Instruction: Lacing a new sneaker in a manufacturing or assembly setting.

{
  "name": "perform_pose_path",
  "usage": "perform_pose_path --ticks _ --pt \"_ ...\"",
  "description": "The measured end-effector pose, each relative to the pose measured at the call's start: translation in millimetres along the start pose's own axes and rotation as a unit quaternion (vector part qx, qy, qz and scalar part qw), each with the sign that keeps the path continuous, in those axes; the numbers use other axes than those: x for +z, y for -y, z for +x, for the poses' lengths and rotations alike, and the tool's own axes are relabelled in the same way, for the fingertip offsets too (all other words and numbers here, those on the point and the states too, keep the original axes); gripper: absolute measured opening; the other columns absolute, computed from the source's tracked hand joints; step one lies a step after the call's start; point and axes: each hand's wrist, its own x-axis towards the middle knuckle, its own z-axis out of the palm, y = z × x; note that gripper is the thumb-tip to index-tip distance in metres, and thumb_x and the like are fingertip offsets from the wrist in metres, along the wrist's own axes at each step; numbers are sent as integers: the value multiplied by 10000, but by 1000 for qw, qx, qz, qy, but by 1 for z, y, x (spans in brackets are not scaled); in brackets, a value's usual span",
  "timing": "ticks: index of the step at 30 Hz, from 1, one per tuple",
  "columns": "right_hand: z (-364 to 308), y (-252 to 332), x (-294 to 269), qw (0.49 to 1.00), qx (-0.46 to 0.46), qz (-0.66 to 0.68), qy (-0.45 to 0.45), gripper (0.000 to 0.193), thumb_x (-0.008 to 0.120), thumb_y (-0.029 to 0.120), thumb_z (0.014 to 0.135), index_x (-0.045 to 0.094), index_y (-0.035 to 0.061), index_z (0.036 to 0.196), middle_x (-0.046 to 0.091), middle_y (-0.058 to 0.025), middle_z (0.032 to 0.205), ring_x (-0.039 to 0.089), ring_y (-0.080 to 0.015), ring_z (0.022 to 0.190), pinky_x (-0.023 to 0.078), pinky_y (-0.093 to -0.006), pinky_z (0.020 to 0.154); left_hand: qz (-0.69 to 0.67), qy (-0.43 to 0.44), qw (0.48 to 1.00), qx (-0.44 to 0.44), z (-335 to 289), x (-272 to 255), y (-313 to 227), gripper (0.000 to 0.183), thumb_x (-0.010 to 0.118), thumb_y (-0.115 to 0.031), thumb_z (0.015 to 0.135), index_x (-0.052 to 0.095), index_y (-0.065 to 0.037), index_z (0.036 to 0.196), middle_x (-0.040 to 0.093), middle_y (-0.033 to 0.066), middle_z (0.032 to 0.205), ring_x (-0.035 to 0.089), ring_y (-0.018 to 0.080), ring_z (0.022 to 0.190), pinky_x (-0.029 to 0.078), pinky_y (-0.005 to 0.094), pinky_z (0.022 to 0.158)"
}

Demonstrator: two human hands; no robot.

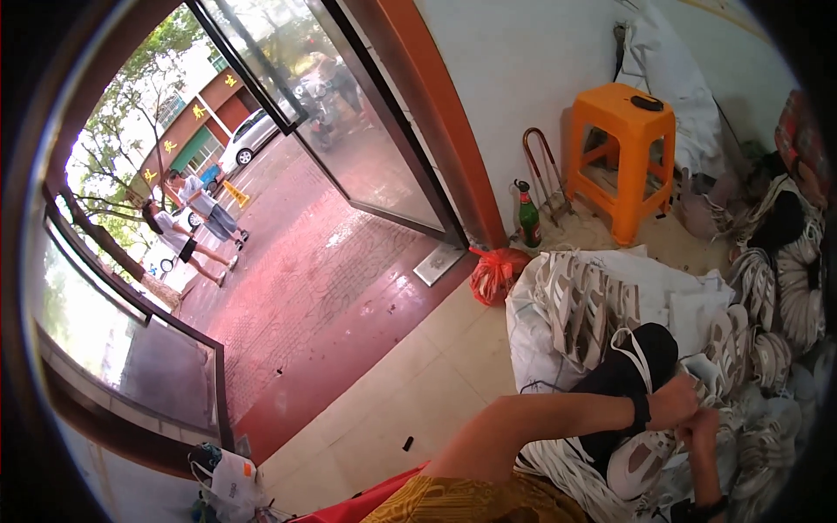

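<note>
My left hand (673, 401), with a black band at the wrist, is closed, its fingers curled in front of a pale shoe upper (704, 373). Just below and touching it, my right hand (699, 429) is closed too. What they pinch between them is too small to make out. Close under the hands lies a white and brown shoe upper (641, 462). A thick bundle of white shoelaces (567, 475) rests by my leg, and one white lace (641, 356) loops over my dark-clad knee.
Stacked shoe uppers (580, 305) lie on a white sack (527, 349); several more fill the right side. An orange stool (621, 118), a green bottle (528, 218) and a red plastic bag (497, 275) stand near the wall. Two people walk outside the open glass door (366, 148).
</note>
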Motion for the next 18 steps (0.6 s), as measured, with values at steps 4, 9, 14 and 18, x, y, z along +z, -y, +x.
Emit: perform_pose_path --ticks 4,9,14,18 --pt "-30 191 -10 948 220 228 -1 167 550 31 605 493 16 449 455 -38 409 388 -100 323 223 -252 312 -24 -28 998 -45 -17 -1 5 120 557 -181 631 583 -65 617 548 47 646 495 214 763 366 325 658" --pt "-36 195 -22 981 150 109 63 107 554 37 596 549 -25 509 465 -31 425 381 -92 329 214 -243 324 54 -24 998 10 -20 -14 -6 110 551 -159 643 579 -56 617 551 51 647 501 224 779 399 324 625" --pt "-40 196 -15 972 176 153 38 92 553 36 590 577 -37 539 459 -33 421 373 -85 328 208 -240 324 -31 -10 999 9 -17 -5 9 111 549 -158 640 585 -55 616 553 60 629 517 229 739 413 339 571" --pt "-41 199 -16 968 175 179 33 103 546 38 592 565 -35 522 446 -28 419 376 -81 341 214 -239 336 -26 90 996 4 -5 -4 13 132 553 -183 648 591 -67 598 552 67 600 534 243 663 411 356 540"
